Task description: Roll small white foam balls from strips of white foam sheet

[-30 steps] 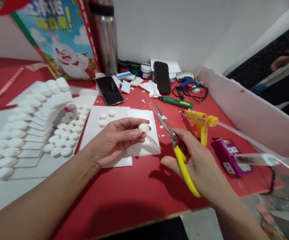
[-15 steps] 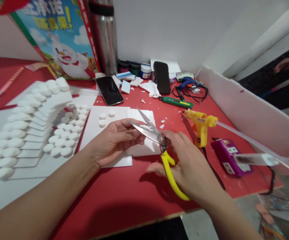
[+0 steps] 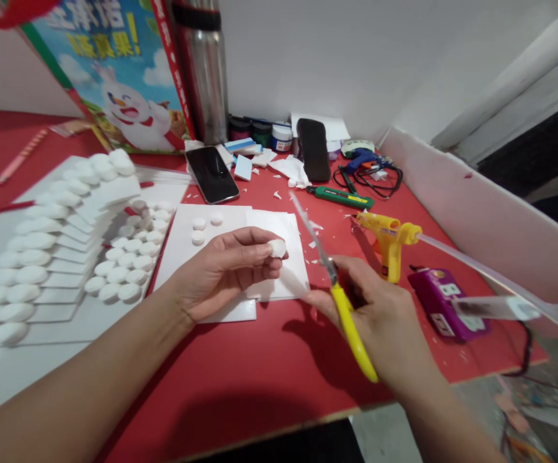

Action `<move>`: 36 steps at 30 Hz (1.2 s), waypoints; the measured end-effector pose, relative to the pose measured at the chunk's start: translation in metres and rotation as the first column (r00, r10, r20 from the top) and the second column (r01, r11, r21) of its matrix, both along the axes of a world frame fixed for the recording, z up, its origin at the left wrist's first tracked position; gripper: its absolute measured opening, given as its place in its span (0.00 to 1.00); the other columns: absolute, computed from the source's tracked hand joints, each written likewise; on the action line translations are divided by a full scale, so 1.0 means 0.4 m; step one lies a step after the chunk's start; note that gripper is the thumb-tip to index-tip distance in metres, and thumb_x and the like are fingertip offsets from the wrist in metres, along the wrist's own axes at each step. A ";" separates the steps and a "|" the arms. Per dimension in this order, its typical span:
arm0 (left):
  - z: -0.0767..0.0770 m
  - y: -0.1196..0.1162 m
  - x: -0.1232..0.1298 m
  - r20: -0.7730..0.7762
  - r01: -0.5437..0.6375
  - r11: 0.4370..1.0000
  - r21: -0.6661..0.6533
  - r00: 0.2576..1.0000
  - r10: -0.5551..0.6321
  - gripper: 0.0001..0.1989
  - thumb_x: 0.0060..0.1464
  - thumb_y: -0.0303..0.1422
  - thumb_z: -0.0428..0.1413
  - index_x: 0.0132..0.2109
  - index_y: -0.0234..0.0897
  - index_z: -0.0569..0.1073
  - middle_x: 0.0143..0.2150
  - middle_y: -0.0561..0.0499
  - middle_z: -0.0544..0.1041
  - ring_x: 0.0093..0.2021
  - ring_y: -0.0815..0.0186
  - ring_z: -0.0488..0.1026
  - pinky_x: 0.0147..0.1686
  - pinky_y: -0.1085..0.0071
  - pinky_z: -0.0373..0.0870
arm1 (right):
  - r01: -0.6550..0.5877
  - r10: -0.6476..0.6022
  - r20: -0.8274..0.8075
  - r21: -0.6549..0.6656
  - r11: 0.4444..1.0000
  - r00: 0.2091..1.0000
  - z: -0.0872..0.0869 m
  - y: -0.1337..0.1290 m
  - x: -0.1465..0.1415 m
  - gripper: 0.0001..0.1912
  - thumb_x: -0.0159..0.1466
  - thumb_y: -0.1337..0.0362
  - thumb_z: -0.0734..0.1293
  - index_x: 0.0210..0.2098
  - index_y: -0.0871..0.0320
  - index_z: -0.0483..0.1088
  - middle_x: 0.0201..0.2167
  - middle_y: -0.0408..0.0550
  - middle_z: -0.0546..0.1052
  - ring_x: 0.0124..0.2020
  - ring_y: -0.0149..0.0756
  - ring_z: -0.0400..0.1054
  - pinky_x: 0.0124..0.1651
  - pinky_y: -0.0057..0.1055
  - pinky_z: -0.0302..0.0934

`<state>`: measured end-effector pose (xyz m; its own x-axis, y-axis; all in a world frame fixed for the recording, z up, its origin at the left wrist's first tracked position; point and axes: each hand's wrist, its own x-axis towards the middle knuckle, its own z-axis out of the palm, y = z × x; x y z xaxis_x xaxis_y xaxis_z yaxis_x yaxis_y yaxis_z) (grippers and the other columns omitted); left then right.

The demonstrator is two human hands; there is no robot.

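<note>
Between thumb and fingers, my left hand (image 3: 231,260) pinches a small white disc (image 3: 278,248) above some white sheets (image 3: 286,225). My right hand (image 3: 380,315) is closed on scissors (image 3: 351,328) with yellow handles, their blades pointing up and away from me. The blades stand a little to the right of the disc, apart from it. Several similar discs (image 3: 198,223) lie on the sheet beyond my left hand. To the left, many more white discs (image 3: 127,260) sit in rows beside a curved, stepped white structure (image 3: 62,257) edged with white ovals.
A yellow glue gun (image 3: 387,241) stands at the right, near a purple box (image 3: 445,305). Farther back are a green cutter (image 3: 341,197), two phones (image 3: 211,173), paint jars (image 3: 281,137), a steel bottle (image 3: 206,77) and a printed bag (image 3: 129,83). White scraps lie about.
The scissors have moved right, away from the disc in my left hand, and their blades have come together. My left hand has barely moved.
</note>
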<state>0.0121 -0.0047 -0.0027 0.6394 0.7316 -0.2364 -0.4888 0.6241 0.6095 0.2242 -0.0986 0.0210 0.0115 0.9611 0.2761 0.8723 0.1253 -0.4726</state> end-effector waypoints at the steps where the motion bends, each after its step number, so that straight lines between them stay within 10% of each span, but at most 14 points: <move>1: 0.001 0.001 -0.001 -0.008 -0.007 1.000 -0.014 1.000 0.007 0.08 0.50 0.22 0.68 0.40 0.31 0.82 0.36 0.46 0.82 0.33 0.68 0.81 0.40 0.75 0.79 | 0.047 -0.050 -0.042 -0.056 0.997 0.998 0.003 0.002 0.003 0.25 0.65 0.42 0.69 0.46 0.58 0.72 0.23 0.41 0.72 0.21 0.31 0.65 0.26 0.27 0.60; 10: 0.009 0.009 0.000 -0.044 -0.068 0.996 -0.055 0.997 0.066 0.07 0.53 0.21 0.64 0.39 0.32 0.82 0.34 0.45 0.81 0.32 0.69 0.80 0.37 0.77 0.79 | 0.036 -0.071 -0.135 -0.247 0.968 0.988 0.006 0.006 0.022 0.26 0.64 0.40 0.68 0.45 0.55 0.67 0.26 0.40 0.70 0.23 0.32 0.64 0.27 0.28 0.61; 19: -0.003 0.009 -0.005 -0.013 -0.025 0.998 -0.049 1.000 0.025 0.12 0.53 0.18 0.64 0.45 0.28 0.83 0.37 0.44 0.82 0.32 0.71 0.79 0.38 0.80 0.79 | -0.014 -0.022 -0.147 -0.239 0.971 0.989 0.009 0.010 0.019 0.28 0.62 0.39 0.70 0.47 0.55 0.67 0.27 0.40 0.70 0.23 0.32 0.64 0.26 0.28 0.62; 26: 0.010 0.006 -0.001 0.005 -0.006 0.999 -0.040 1.000 0.007 0.02 0.54 0.23 0.65 0.37 0.30 0.80 0.33 0.45 0.81 0.29 0.71 0.77 0.34 0.77 0.78 | -0.174 0.165 -0.065 -0.163 0.971 0.984 0.010 0.007 0.023 0.43 0.56 0.34 0.72 0.58 0.58 0.64 0.48 0.58 0.75 0.45 0.49 0.74 0.46 0.42 0.70; 36: 0.011 0.004 0.007 0.051 0.011 1.000 -0.015 0.999 -0.010 0.06 0.49 0.23 0.67 0.36 0.29 0.79 0.25 0.51 0.72 0.24 0.73 0.69 0.28 0.79 0.69 | -0.177 0.190 0.147 -0.095 0.980 0.971 0.010 0.027 -0.016 0.45 0.59 0.32 0.68 0.58 0.64 0.67 0.43 0.60 0.74 0.42 0.51 0.72 0.42 0.43 0.69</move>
